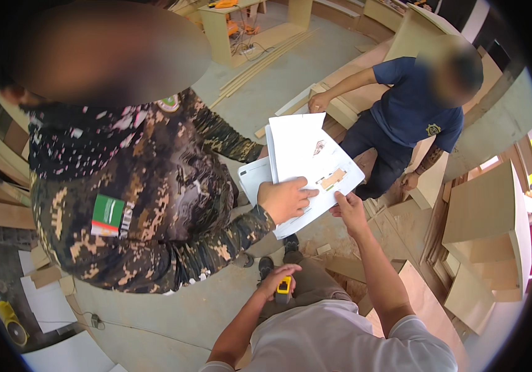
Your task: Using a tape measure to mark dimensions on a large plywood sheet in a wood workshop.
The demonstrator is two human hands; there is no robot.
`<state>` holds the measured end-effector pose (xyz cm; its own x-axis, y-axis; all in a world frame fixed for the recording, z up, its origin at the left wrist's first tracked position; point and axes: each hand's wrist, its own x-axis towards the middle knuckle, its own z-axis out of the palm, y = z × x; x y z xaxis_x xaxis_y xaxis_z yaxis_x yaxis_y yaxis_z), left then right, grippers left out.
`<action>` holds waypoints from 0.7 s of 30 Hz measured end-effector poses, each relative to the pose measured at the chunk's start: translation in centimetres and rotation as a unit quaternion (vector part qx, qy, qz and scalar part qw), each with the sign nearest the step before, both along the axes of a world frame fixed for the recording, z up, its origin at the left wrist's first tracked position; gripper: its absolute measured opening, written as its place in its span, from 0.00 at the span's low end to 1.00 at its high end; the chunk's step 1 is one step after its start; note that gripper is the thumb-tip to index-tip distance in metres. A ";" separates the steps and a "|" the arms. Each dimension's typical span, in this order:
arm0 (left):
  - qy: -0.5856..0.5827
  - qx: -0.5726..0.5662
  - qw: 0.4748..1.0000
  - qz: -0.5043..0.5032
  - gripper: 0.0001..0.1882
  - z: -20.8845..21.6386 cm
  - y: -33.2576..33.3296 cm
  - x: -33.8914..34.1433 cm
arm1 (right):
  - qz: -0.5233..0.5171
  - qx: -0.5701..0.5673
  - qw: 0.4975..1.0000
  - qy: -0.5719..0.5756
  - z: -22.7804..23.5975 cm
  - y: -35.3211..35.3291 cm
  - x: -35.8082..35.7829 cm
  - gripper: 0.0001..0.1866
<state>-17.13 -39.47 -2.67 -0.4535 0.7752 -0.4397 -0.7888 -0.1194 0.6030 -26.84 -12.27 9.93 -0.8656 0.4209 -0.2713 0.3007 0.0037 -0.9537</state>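
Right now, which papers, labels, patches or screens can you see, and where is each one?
White paper sheets with a small tan drawing: centre, held by a co-worker's hand; right hand touches their lower edge.
White flat tablet-like board: under the sheets.
Green-and-white rectangular sleeve patch: camouflage jacket, left.
Small yellow chest emblem: blue shirt, upper right.
Yellow-and-black handheld tool: under left hand.

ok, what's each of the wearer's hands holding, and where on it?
The left hand closes around a small yellow tool, gripping its upper part. The right hand touches the lower edge of the paper sheets, which a co-worker's hand holds; a true grip cannot be told.
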 end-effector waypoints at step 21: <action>0.380 0.355 0.618 -0.589 0.17 25.5 19.4 0.0 | 0.063 -0.056 0.996 -0.036 2.3 5.0 -3.1 0.15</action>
